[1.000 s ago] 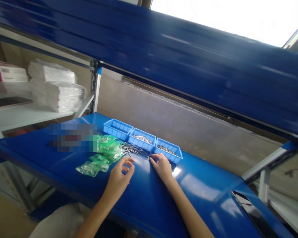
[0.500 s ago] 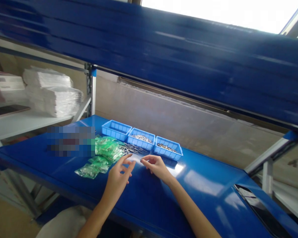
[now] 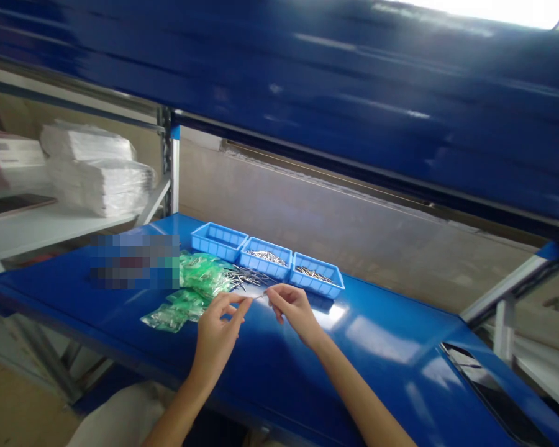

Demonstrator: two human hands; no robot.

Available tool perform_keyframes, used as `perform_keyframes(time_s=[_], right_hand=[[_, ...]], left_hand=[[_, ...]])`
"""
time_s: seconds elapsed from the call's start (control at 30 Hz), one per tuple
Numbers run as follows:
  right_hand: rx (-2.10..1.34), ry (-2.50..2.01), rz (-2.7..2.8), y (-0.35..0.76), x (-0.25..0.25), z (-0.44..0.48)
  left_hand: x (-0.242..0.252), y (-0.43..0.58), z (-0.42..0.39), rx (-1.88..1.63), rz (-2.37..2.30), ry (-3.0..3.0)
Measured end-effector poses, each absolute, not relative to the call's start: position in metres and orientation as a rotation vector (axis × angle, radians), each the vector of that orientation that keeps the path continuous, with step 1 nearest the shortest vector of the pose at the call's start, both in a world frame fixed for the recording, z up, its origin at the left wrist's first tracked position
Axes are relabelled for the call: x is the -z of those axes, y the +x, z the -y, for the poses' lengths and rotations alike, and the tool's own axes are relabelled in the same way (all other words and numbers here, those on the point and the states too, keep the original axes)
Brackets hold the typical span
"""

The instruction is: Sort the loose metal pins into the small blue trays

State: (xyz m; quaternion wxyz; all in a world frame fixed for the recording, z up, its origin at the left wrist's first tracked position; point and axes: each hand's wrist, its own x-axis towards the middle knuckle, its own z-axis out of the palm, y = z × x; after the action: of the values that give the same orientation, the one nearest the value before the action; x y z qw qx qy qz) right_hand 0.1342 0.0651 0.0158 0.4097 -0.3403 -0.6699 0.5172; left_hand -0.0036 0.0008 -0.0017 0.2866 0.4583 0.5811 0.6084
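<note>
A thin metal pin (image 3: 259, 296) spans the gap between my two hands above the table. My left hand (image 3: 218, 323) pinches its left end between thumb and fingertips. At the other end, the fingertips of my right hand (image 3: 292, 308) are closed on it. The pin's exact kind is too small to make out. Just beyond my hands lies a loose pile of slim dark metal pieces (image 3: 245, 277). Green-tinted clear plastic bags (image 3: 200, 276) lie left of that pile, with small metal pieces showing inside some.
Three blue bins stand along the back: a left bin (image 3: 220, 250), a middle bin (image 3: 279, 270) and a right bin (image 3: 327, 289); the latter two hold metal pieces. A phone (image 3: 489, 391) lies at the right. A blue shelf (image 3: 279, 105) overhangs the blue table (image 3: 354, 385).
The fingers of my left hand have closed from an open pose onto the left end of the pin. My right hand has lifted slightly, and more of the pin shows.
</note>
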Motion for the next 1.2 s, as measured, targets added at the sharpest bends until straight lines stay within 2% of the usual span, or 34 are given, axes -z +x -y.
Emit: perform_keyframes(time_s=[0.37, 0.77, 1.2], right_hand=[[-1.313, -0.865, 1.639, 0.129, -0.01, -0.064], [-1.51, -0.889, 1.795, 0.135, 0.002, -0.072], [-1.341, -1.025, 1.715, 0.142, 0.014, -0.092]], left_hand=[[0.006, -0.001, -0.004, -1.477, -1.574, 1.468], [0.006, -0.004, -0.003, -1.594, -1.569, 1.184], [0.008, -0.004, -0.004, -1.638, -1.573, 1.184]])
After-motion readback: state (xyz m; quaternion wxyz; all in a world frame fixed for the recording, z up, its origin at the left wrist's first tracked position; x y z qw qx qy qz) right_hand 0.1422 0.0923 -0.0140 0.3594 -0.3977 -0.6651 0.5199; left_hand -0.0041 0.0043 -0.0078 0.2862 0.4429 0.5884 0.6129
